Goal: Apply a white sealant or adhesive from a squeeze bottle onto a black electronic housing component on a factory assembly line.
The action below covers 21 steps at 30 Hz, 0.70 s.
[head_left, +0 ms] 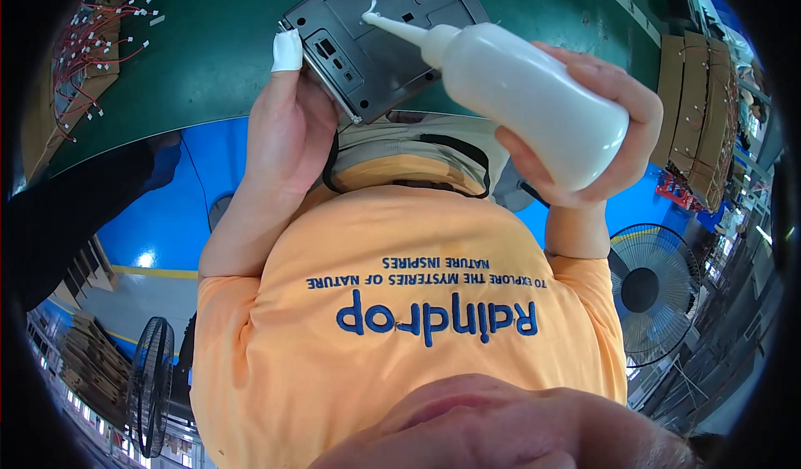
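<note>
My right hand (632, 106) is wrapped round a white squeeze bottle (526, 85), tilted so its long thin nozzle points left. A small white strand hangs at the nozzle's tip, over a dark grey plastic device housing (384, 64); whether the tip touches it I cannot tell. The housing has port cutouts along its near left part and round dark spots at its corners. At its left edge, my left hand (292, 127) grips it, the thumb outside with a white cover (287, 50) on its tip and the other fingers partly hidden beneath.
A green work table (209, 60) spreads under the housing. Cardboard with red wires and white connectors (96, 52) lies at the far left, and cardboard boxes (688, 110) stand at the right. Fans (651, 285) stand on both sides behind me. Another person's dark sleeve or leg (92, 189) shows at left.
</note>
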Available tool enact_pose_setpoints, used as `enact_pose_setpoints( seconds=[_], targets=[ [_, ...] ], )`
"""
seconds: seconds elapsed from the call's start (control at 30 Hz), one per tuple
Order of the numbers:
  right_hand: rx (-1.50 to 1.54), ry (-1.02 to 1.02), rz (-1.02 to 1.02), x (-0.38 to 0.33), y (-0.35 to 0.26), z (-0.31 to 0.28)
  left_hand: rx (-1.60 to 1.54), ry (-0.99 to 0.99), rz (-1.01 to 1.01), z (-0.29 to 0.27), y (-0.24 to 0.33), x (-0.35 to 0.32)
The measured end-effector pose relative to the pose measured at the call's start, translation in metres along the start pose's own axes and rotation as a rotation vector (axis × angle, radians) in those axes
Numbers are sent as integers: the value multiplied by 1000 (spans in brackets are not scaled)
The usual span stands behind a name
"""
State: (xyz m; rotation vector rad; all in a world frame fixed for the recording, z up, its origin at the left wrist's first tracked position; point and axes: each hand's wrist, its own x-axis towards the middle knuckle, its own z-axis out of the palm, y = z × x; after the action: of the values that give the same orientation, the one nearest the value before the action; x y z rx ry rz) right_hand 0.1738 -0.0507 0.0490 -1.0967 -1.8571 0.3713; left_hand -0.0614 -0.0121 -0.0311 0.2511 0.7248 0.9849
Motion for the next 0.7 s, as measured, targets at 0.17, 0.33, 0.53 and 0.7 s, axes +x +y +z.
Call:
enact_pose_setpoints(
  seconds=[0.17,0.33,0.53,0.7],
  targets=[
    [-91,-58,26,6,-2,-1,-14,39,7,1,0,0],
    [-68,-78,-3,11,-1,0,-25,18,-10,-1,0,0],
    [-51,-56,-61,18,0,4,-16,24,-21,-4,-1,0],
    [-141,-90,-42,19,-1,3,-1,30,-16,-2,0,0]
  ],
)
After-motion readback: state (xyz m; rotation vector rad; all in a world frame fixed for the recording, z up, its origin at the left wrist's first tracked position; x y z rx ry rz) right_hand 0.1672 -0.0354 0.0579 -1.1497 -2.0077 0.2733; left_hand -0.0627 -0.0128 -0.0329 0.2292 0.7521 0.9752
